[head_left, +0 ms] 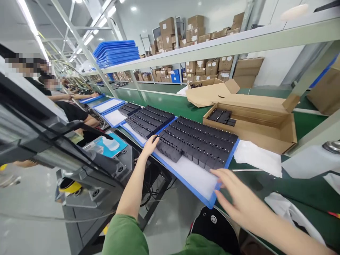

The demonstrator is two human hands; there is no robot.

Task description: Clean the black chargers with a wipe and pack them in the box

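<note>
A blue-rimmed tray [212, 202] with a white liner lies on the green bench in front of me, filled with rows of small black parts [199, 141]. My left hand [150, 146] rests on the tray's left end, fingers touching the nearest black parts. My right hand [233, 193] lies flat with fingers spread over the tray's near right corner, holding nothing. A second tray of black parts [148, 120] sits just to the left.
An open cardboard box [265, 124] with a few black parts stands behind the tray, another box [209, 92] beyond it. White foam sheets [257, 157] lie at right. A machine [79, 159] stands at my left. Other people work further along the bench.
</note>
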